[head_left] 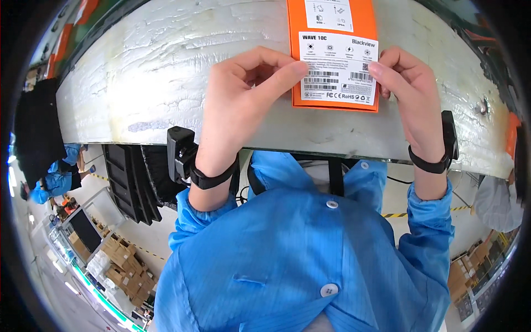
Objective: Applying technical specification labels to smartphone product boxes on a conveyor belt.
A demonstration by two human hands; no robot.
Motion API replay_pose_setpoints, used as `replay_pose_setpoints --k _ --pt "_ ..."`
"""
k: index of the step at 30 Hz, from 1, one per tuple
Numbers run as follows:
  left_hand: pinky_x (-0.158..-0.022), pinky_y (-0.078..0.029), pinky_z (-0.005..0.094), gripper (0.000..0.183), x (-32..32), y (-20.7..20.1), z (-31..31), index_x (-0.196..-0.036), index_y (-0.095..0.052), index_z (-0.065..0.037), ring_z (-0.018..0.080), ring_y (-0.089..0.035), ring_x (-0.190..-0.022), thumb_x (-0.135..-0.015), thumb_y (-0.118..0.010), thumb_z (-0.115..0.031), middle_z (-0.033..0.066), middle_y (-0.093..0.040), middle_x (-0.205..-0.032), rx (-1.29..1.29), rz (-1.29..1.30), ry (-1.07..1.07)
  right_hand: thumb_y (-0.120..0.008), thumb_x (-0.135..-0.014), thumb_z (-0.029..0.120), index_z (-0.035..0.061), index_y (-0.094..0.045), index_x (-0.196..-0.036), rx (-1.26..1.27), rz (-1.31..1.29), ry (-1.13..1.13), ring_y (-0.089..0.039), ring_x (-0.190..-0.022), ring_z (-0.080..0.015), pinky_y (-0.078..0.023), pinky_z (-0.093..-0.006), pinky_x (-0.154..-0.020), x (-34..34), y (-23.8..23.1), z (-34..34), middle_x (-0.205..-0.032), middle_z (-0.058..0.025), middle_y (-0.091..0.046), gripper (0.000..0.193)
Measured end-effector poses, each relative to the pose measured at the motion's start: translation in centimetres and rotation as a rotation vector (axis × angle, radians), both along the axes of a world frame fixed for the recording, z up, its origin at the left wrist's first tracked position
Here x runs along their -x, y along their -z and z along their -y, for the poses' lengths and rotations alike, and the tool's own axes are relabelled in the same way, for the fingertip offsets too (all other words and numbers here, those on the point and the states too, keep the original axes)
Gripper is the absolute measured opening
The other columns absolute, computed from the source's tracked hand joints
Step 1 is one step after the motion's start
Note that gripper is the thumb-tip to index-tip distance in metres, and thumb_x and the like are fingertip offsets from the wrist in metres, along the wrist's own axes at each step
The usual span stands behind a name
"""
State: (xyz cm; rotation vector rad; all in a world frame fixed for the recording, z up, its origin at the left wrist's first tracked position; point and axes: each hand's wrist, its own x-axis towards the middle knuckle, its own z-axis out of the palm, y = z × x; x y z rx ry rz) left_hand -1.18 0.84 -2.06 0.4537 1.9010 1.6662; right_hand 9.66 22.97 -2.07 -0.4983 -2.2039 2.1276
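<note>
From the remote feed, I log both hands at the thing, neither clearly nearer: left hand (238,91) at its left side, right hand (406,80) at its right, fingers curled with little gap behind the thumbs. Left thumb tip overlaps the left margin of a white label (338,69); right thumb tip touches the label's right margin. I cannot tell whether either hand grips the orange box (363,19) beneath or only presses the label. Box sits straight ahead, between the hands; its long axis appears to run away from the wearer, far end cut off by the frame. Its near end lies over the counter (138,72), short of the front edge. Outward: a black strap circles each wrist, then blue sleeves.
</note>
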Motion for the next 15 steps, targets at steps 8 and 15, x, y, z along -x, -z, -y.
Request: replay_pose_setpoints --k 8,15 --pt "-0.079 -0.047 0.0218 0.014 -0.08 0.09 -0.01 -0.093 -0.069 0.002 0.0086 -0.062 -0.084 -0.089 -0.07 -0.012 0.0056 -0.07 -0.088 0.069 -0.05 0.024 -0.068 -0.09 0.022 0.0068 -0.062 -0.082 -0.009 -0.031 -0.021 -0.047 -0.069 -0.0011 -0.035 -0.0186 -0.062 -0.15 0.16 -0.13 -0.075 0.0043 -0.06 0.018" --pt "-0.072 -0.046 0.0208 0.016 -0.34 0.74 -0.1 -0.094 -0.07 0.001 0.0073 -0.06 -0.077 -0.088 -0.072 -0.013 0.0049 -0.07 -0.084 0.025 -0.074 -0.022 -0.067 -0.091 0.02 0.0041 -0.062 -0.085 0.013 -0.05 -0.032 -0.055 -0.075 -0.0024 -0.042 -0.0181 -0.067 -0.1 -0.16 0.04 -0.079 0.001 -0.064 0.018"
